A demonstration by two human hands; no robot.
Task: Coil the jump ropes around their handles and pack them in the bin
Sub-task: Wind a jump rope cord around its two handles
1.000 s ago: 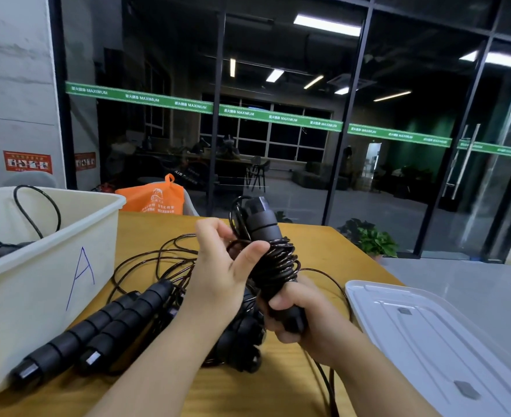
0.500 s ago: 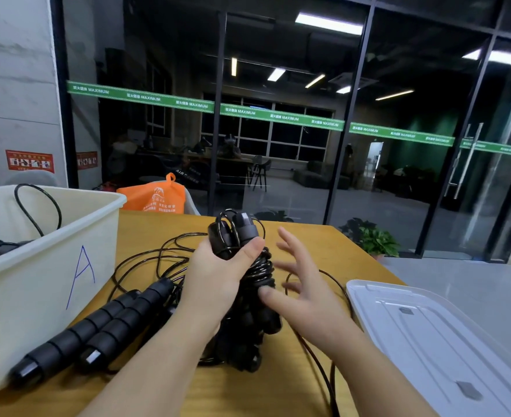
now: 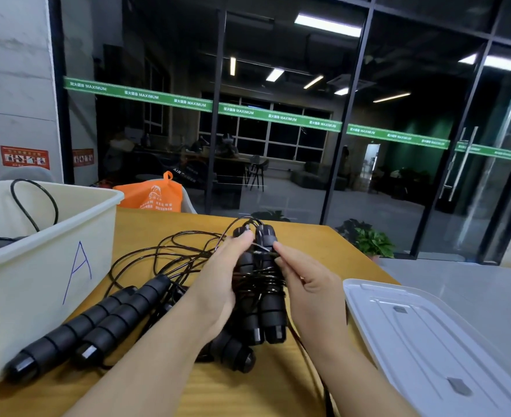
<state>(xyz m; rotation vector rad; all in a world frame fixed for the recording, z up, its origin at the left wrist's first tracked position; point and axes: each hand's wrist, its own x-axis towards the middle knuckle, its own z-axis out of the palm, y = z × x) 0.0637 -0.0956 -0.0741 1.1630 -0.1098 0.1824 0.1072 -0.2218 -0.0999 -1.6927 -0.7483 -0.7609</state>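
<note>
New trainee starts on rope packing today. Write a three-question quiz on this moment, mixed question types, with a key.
1. True or false: the left hand grips the pair of jump rope handles upright.
2. What is the right hand doing? A) pressing the lid B) pinching the rope near the handle tops C) reaching into the bin
3. Fill in: the letter on the bin's side is ___.

Key: 1 true; 2 B; 3 A.

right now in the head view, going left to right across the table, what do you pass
white bin → loose rope handles → left hand → wound rope bundle → right hand → clear lid
</note>
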